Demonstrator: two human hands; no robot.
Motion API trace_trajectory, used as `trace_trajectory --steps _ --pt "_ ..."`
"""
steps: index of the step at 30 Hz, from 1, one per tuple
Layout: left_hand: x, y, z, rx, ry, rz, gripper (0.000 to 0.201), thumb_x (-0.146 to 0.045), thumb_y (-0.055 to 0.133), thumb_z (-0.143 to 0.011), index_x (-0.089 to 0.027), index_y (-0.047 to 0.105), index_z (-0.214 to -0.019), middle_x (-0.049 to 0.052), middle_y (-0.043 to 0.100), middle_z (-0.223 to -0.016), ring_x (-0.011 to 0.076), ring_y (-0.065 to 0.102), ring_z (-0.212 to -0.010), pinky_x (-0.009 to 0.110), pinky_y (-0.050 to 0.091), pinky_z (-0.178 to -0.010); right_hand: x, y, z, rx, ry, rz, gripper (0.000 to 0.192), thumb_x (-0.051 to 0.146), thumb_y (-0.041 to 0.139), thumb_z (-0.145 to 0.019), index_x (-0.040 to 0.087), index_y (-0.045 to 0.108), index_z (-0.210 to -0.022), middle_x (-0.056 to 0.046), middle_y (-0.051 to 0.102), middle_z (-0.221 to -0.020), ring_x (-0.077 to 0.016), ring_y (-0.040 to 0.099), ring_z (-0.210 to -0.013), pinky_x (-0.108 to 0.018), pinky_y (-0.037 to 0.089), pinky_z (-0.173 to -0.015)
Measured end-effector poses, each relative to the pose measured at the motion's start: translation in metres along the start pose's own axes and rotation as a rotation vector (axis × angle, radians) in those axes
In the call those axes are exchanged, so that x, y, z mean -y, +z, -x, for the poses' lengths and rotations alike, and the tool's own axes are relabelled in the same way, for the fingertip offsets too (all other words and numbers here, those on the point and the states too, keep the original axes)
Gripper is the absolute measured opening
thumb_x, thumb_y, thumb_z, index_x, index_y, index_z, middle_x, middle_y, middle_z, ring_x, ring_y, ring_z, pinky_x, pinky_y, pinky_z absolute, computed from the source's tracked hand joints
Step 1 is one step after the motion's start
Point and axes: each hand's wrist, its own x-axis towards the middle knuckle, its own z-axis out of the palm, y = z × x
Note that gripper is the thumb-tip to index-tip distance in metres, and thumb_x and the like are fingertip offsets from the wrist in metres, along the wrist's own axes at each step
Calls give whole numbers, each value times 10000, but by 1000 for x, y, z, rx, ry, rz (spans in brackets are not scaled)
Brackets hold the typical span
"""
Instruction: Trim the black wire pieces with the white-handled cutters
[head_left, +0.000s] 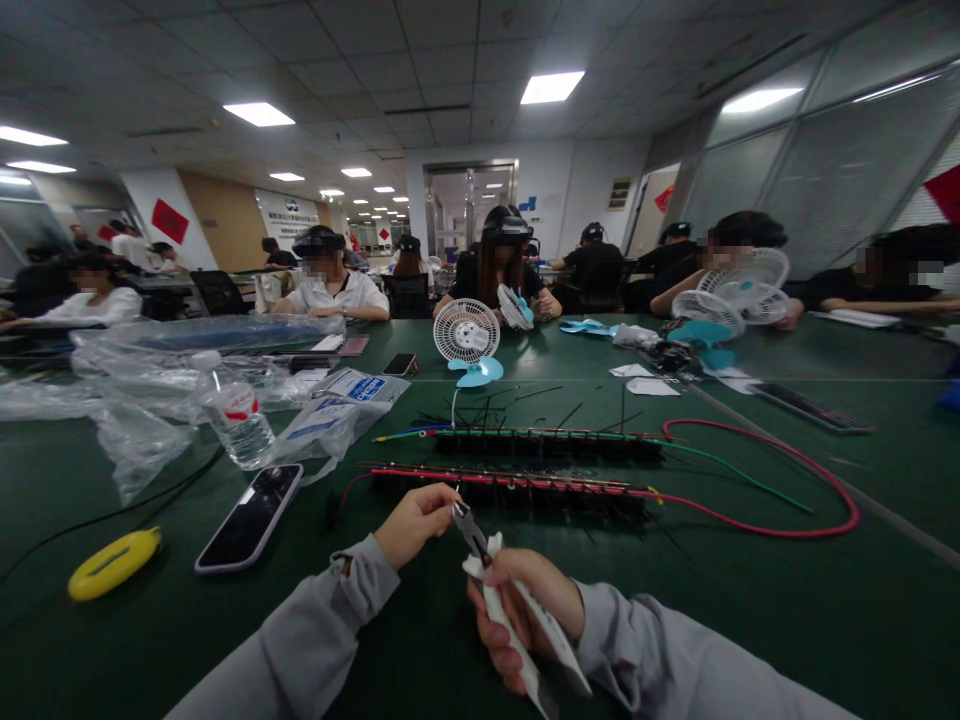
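White-handled pliers [474,535] are gripped in my right hand [517,610], their jaws pointing up and to the left. My left hand [416,520] pinches with thumb and forefinger right at the jaw tips; a small pale bit shows there, too small to name. Just beyond both hands lies a long black strip with a red cable [540,482] along its top. Behind it a second black strip with green wire [555,440] runs parallel. Thin black tie ends stick out from both strips.
To the left are a phone [250,520], a yellow oval object [114,565], a water bottle [236,415] and plastic bags [135,400]. A red cable loop [851,500] curves at right. Small fans [466,332] stand across the table, where other people sit.
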Motion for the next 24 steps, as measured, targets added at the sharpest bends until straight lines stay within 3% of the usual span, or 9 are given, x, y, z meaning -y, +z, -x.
trace_trajectory --steps 17,24 --pt "9 -5 -2 30 -8 21 311 -407 703 -691 -132 612 -802 -22 538 -640 51 398 -486 186 288 -462 0 5 0 -120 16 35 217 367 347 -675 170 433 -702 2 426 -486 -130 448 -400 -299 419 -413" --pt "5 0 0 48 6 30 278 -389 687 -717 -127 611 -772 -12 540 -648 62 425 -517 186 315 -485 -2 -3 -4 -38 20 45 217 355 362 -678 157 448 -704 -18 478 -485 -148 490 -405 -322 437 -419"
